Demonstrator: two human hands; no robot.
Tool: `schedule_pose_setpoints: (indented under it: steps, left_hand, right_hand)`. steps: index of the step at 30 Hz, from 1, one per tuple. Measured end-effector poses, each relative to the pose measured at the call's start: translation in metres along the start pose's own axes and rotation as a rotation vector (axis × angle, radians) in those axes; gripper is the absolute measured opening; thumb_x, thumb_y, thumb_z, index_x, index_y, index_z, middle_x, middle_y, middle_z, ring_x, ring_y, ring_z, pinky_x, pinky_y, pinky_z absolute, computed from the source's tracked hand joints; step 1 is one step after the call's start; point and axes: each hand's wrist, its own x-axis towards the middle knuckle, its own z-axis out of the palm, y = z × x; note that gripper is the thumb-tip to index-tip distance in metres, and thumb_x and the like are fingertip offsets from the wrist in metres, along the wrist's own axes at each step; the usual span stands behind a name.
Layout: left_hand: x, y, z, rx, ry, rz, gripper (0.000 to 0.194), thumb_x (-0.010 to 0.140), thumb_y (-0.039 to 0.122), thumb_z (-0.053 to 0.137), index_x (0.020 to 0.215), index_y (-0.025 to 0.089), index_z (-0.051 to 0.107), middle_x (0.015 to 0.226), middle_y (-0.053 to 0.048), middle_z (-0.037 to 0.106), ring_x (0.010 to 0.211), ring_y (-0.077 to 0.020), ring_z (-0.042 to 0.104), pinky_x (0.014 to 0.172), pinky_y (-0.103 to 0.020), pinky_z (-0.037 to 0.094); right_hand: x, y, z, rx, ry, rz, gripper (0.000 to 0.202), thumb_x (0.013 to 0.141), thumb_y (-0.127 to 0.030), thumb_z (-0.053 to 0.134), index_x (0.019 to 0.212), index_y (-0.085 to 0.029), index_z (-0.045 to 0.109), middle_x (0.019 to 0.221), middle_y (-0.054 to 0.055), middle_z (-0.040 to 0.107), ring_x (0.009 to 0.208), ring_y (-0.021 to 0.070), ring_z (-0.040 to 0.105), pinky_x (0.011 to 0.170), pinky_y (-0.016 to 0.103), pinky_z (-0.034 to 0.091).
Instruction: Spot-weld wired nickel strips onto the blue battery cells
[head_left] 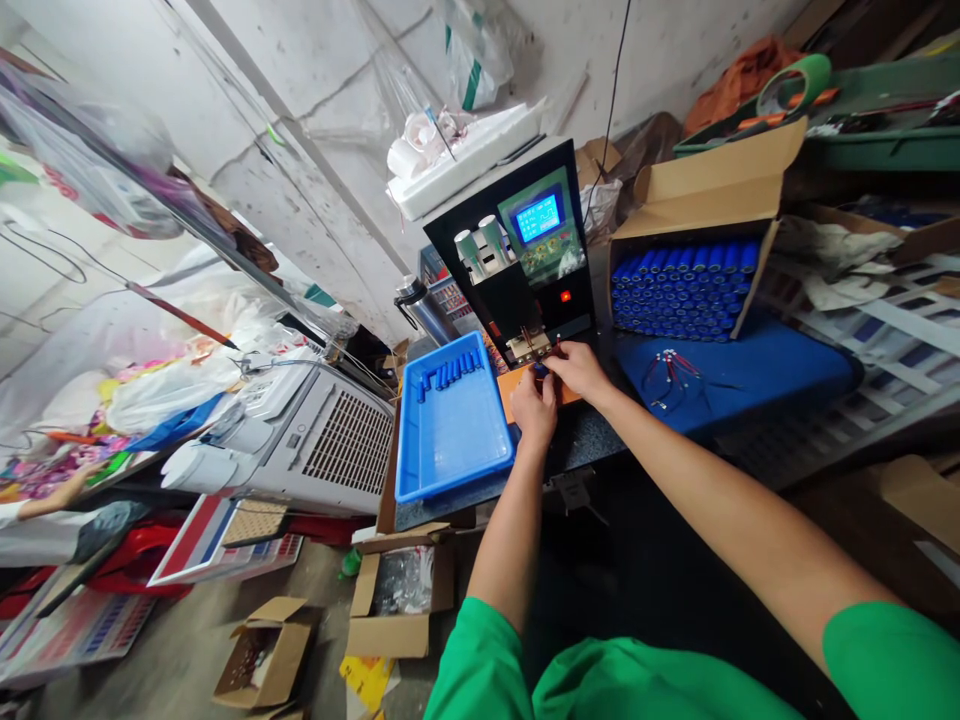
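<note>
Both hands meet at the front of a black spot welder (510, 250) with a lit blue display. My left hand (534, 405) is closed around a small blue battery cell (540, 370), mostly hidden by the fingers, just below the electrodes. From the right, my right hand (577, 368) pinches at the same spot; what lies in its fingertips is too small to make out. An orange pad (513, 382) lies beneath the hands. On the left, a blue tray (457, 440) has several blue cells (456, 370) at its far end.
An open carton (709, 185) of stacked blue cells stands right of the welder. Red and black wire leads (679, 372) lie on a blue surface. A steel flask (427, 308) stands behind the tray. Cartons (262, 655) sit on the floor; another person's arm (64, 492) shows far left.
</note>
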Motion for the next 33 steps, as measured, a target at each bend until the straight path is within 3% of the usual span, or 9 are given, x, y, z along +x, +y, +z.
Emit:
schedule_pose_setpoints:
  steps: [5, 11, 19, 27, 33]
  left_hand:
    - [0.001, -0.002, 0.001, 0.004, 0.010, 0.009, 0.024, 0.095, 0.037, 0.055, 0.114, 0.025, 0.063, 0.085, -0.004, 0.070, 0.077, -0.0203, 0.063, 0.076, -0.029, 0.042]
    - [0.001, -0.002, 0.002, -0.047, 0.022, 0.000, 0.020, 0.094, 0.038, 0.056, 0.106, 0.025, 0.065, 0.085, -0.005, 0.069, 0.079, -0.0207, 0.063, 0.077, -0.029, 0.041]
    - [0.000, -0.002, 0.001, -0.008, 0.002, 0.008, 0.024, 0.095, 0.038, 0.055, 0.112, 0.024, 0.064, 0.088, -0.005, 0.071, 0.081, -0.0213, 0.064, 0.078, -0.030, 0.042]
    - [0.000, -0.002, 0.001, -0.006, -0.002, 0.026, 0.024, 0.094, 0.038, 0.057, 0.112, 0.024, 0.065, 0.089, -0.006, 0.072, 0.085, -0.0221, 0.065, 0.082, -0.032, 0.044]
    - [0.003, -0.007, 0.001, -0.098, -0.031, 0.047, 0.025, 0.092, 0.033, 0.059, 0.114, 0.023, 0.064, 0.097, -0.005, 0.073, 0.086, -0.0191, 0.067, 0.082, -0.032, 0.049]
  right_hand:
    - [0.001, 0.001, 0.001, 0.026, -0.011, 0.005, 0.013, 0.067, -0.031, 0.061, 0.066, -0.018, 0.062, 0.070, 0.003, 0.068, 0.069, 0.0185, 0.060, 0.063, 0.028, 0.043]
    - [0.001, 0.003, -0.001, 0.020, -0.024, 0.003, 0.012, 0.068, -0.030, 0.062, 0.068, -0.018, 0.064, 0.072, 0.004, 0.069, 0.072, 0.0192, 0.062, 0.066, 0.028, 0.045]
    - [-0.009, 0.006, -0.018, -0.106, -0.064, -0.069, 0.015, 0.071, -0.034, 0.064, 0.071, -0.019, 0.065, 0.075, 0.004, 0.069, 0.072, 0.0189, 0.060, 0.070, 0.030, 0.044]
    - [-0.011, 0.010, -0.024, -0.125, -0.091, -0.086, 0.023, 0.071, -0.040, 0.063, 0.064, -0.019, 0.063, 0.065, 0.003, 0.064, 0.065, 0.0168, 0.054, 0.062, 0.029, 0.039]
    - [-0.014, 0.011, -0.028, -0.031, -0.065, -0.039, 0.033, 0.072, -0.050, 0.063, 0.061, -0.020, 0.056, 0.050, -0.002, 0.050, 0.053, 0.0137, 0.045, 0.054, 0.027, 0.034]
